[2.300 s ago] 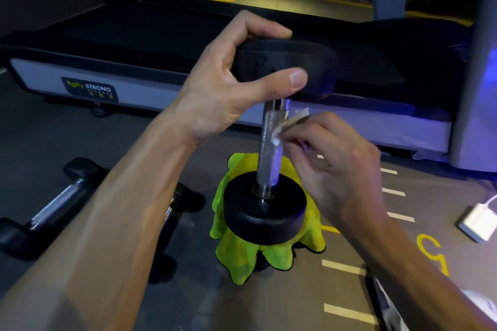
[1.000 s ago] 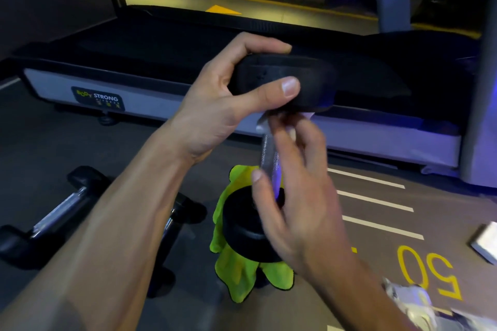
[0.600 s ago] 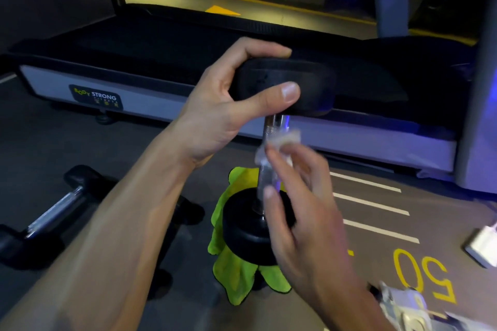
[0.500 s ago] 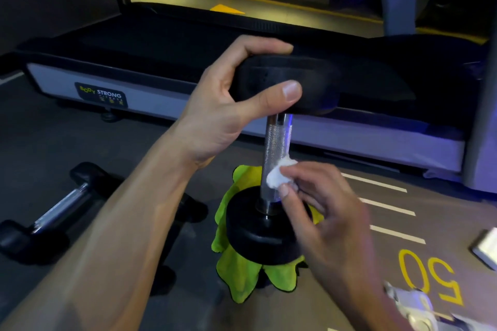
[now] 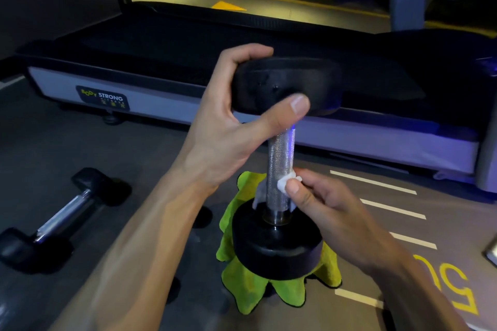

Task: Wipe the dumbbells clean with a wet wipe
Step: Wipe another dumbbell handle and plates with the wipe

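A black round-headed dumbbell [image 5: 279, 158] stands upright on a crumpled yellow-green cloth [image 5: 242, 271] on the floor. My left hand [image 5: 228, 126] grips its upper head, thumb in front and fingers over the top. My right hand [image 5: 322, 207] pinches a small white wet wipe [image 5: 286, 183] against the lower part of the knurled metal handle; part of the wipe wraps round behind the bar just above the lower head.
A second black dumbbell [image 5: 61, 215] lies on the dark floor at the left. A treadmill [image 5: 161, 83] with a grey side rail runs across behind. White lines and yellow numerals [image 5: 454, 285] mark the floor at the right.
My right hand has slid the wipe down the handle from just under the upper head to near the lower head. My left hand has kept its grip.
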Action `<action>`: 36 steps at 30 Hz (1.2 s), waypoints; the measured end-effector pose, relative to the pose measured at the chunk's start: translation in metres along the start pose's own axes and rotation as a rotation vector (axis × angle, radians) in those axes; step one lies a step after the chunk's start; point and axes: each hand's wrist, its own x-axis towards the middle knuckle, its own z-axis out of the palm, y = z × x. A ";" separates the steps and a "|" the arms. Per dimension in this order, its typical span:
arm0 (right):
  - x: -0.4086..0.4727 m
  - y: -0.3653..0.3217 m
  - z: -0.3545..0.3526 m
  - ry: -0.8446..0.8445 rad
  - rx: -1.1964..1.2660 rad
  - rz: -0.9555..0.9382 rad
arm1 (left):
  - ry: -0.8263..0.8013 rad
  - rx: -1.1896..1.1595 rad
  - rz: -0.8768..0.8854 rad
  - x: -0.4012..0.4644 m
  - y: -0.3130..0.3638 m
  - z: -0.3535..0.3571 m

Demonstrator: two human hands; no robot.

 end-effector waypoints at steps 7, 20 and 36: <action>0.014 0.012 0.001 0.009 0.025 -0.015 | 0.073 -0.032 0.022 0.007 -0.008 0.003; 0.023 0.013 -0.005 0.097 -0.059 -0.133 | -0.005 -0.049 0.078 0.018 -0.013 0.003; -0.012 -0.013 0.010 0.461 -0.632 -0.353 | -0.100 0.390 0.109 0.025 0.014 -0.009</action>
